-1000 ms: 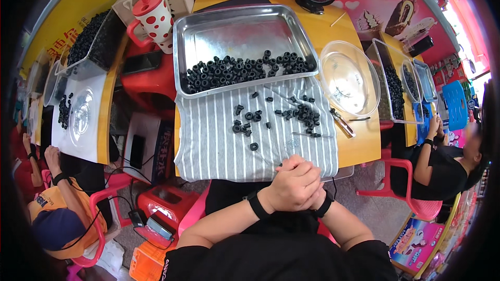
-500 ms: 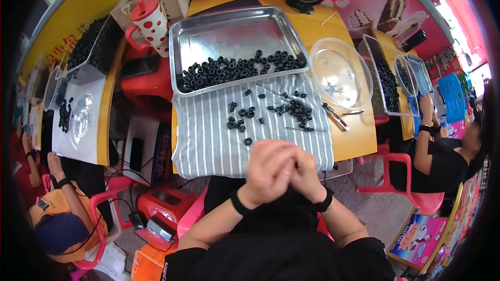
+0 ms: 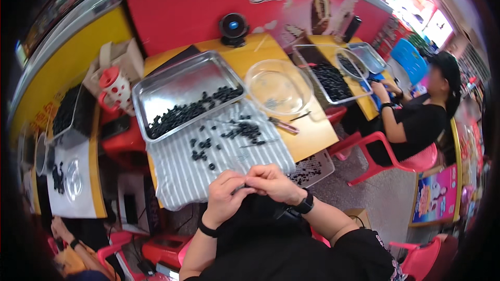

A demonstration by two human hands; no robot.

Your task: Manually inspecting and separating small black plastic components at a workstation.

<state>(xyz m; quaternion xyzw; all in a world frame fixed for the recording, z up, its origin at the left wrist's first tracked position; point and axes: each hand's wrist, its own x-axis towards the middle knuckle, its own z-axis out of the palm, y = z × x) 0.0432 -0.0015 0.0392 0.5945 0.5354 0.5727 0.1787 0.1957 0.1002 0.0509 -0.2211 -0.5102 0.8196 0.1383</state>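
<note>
Our view has swung right since before; both hands (image 3: pixel 250 190) pinch 1 small unclear piece together, near the steel tray (image 3: pixel 172 86) holding black rings (image 3: pixel 190 110).

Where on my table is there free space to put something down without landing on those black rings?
The near strip of the striped cloth, between the scattered black rings and your hands, is bare. So is the far half of the metal tray, and the yellow tabletop right of the cloth. Crowded: the cloth's middle and the tray's near edge.
</note>
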